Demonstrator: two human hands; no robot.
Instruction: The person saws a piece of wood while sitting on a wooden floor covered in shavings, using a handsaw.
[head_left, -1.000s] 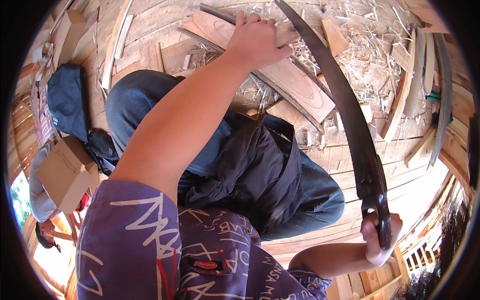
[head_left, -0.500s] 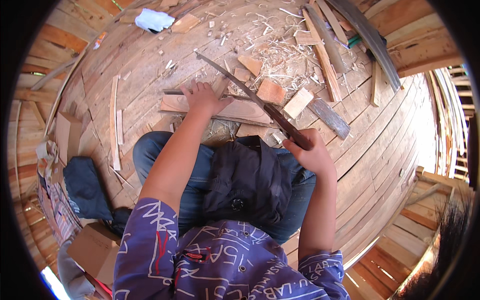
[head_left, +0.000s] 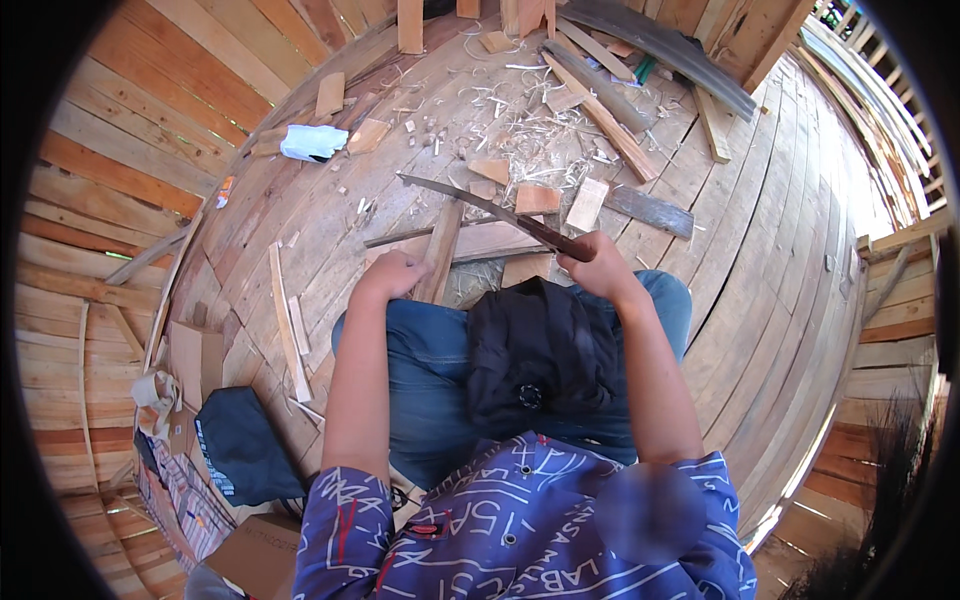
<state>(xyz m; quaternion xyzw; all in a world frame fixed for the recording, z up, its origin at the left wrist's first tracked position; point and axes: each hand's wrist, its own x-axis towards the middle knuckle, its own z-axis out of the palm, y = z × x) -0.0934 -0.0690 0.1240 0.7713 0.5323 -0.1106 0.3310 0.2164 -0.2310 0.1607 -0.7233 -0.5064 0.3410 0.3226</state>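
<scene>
My right hand (head_left: 604, 268) is wrapped round the dark handle of a machete (head_left: 470, 197). Its long, narrow blade points to the far left, above the wood pieces. My left hand (head_left: 393, 274) is closed, its fingers curled against the edge of a wooden strip (head_left: 442, 245); the fingertips are partly hidden. The strip slants from near my left knee across a flat board (head_left: 495, 241). A thin dark stick (head_left: 392, 238) lies along that board's far side. Small wood blocks (head_left: 538, 200) sit just beyond the blade.
Shavings (head_left: 530, 140) litter the floor ahead, with planks (head_left: 610, 115) beyond. A bark-edged piece (head_left: 650, 210) lies to the right. Long thin strips (head_left: 285, 310) lie at the left, near a dark bag (head_left: 243, 445) and a cardboard box (head_left: 195, 360). Black cloth (head_left: 540, 350) covers my lap.
My left hand has gone from spread over the board to closed beside the wooden strip, nearer my knee. The machete stays in my right hand, its blade lying flatter across the view. The view has shifted.
</scene>
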